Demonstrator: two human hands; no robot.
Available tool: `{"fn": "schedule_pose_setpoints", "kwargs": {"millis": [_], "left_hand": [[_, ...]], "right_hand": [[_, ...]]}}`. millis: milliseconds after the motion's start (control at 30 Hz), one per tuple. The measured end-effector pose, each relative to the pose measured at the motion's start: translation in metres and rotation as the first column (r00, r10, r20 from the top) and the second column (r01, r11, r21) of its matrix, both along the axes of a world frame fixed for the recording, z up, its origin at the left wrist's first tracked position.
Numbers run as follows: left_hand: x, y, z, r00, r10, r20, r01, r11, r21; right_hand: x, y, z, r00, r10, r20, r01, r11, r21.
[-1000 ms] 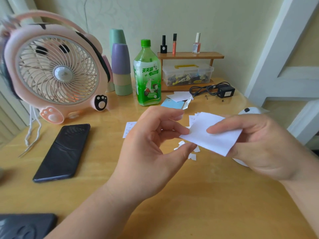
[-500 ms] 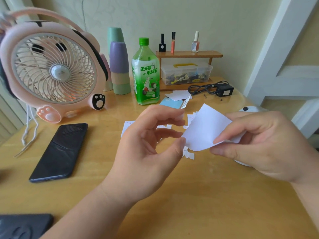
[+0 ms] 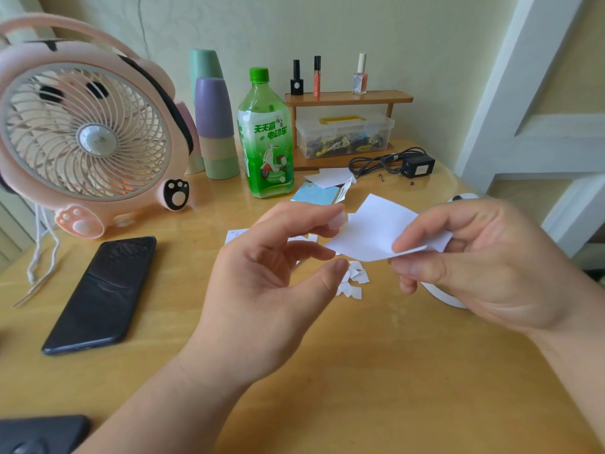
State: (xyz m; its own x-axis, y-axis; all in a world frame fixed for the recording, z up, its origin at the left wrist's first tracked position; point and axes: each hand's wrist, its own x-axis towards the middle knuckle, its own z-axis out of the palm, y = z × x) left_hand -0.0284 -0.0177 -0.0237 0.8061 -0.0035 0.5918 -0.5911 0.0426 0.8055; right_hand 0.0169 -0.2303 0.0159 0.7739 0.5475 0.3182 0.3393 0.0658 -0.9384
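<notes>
My right hand (image 3: 484,267) pinches a white sheet of paper (image 3: 376,231) by its right edge, thumb under and forefinger on top, and holds it above the wooden table (image 3: 376,371). My left hand (image 3: 265,283) hovers just left of the sheet with loosely curled fingers and its thumb apart from the paper. A small blurred white scrap (image 3: 339,221) sits at the tips of its index and middle fingers; whether they pinch it is unclear. Several torn paper scraps (image 3: 353,280) lie on the table below the sheet.
A pink fan (image 3: 88,132) stands at the left, a black phone (image 3: 104,293) in front of it. Behind are stacked cups (image 3: 216,126), a green bottle (image 3: 266,139), a wooden shelf (image 3: 347,97) with nail polish, a clear box (image 3: 343,134), a black adapter (image 3: 419,166) and paper cards (image 3: 327,185).
My left thumb has come off the sheet's left edge and a small scrap now sits at its fingertips. My right hand has tilted the sheet and lifted it slightly.
</notes>
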Motion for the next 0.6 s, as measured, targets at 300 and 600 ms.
{"fn": "schedule_pose_setpoints", "kwargs": {"millis": [300,600], "left_hand": [[-0.0006,-0.0011,-0.0008,0.998,0.060,0.015,-0.061,0.995,0.081],[0.0006,0.0003,-0.0020,0.986,0.151,0.073,-0.161,0.973,0.163]], "right_hand": [[-0.0058,0.0050,0.0059,0.997,-0.059,0.042,0.059,0.998,0.006],[-0.0004,-0.0002,0.0008,0.993,-0.031,0.112,0.037,0.998,-0.054]]}}
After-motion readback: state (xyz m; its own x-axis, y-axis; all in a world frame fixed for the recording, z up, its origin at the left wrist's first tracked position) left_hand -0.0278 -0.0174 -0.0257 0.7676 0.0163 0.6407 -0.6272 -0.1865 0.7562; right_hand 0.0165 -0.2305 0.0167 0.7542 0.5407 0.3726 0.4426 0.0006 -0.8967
